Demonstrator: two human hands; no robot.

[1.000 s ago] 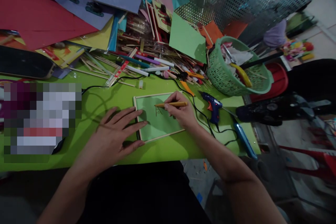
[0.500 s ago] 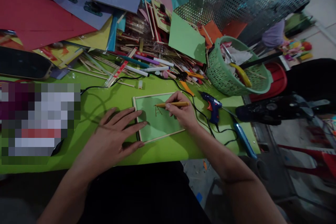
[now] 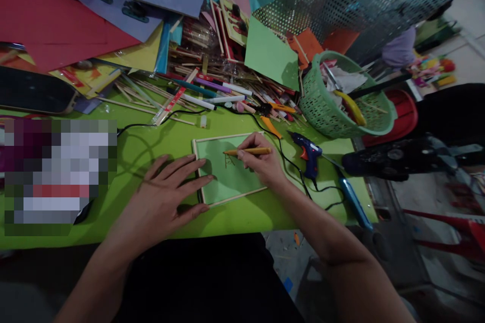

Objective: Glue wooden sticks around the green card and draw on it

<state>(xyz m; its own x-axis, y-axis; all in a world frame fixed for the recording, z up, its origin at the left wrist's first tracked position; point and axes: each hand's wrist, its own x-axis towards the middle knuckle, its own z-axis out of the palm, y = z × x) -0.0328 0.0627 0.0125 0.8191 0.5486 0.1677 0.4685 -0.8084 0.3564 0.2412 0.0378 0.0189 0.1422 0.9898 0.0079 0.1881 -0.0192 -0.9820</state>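
A green card (image 3: 227,184) edged with thin wooden sticks lies on the green tabletop in front of me. My right hand (image 3: 261,161) pinches a yellow-brown marker pen (image 3: 257,151), its tip touching the card at a small brown drawing (image 3: 229,160) of lines in the upper left part. Fingers spread, my left hand (image 3: 166,192) lies flat, its fingertips over the card's left edge and its palm on the table. Part of the card's right side is hidden under my right hand.
Right of the card are a blue glue gun (image 3: 308,154) with a black cord and a green plastic basket (image 3: 322,96) of scraps. Several markers (image 3: 227,98), wooden sticks and coloured papers (image 3: 271,53) pile up behind. A dark phone-like object (image 3: 34,91) lies at left.
The marker tip has shifted very slightly on the card, and the drawing has a little more line near its top. My left hand stays in place.
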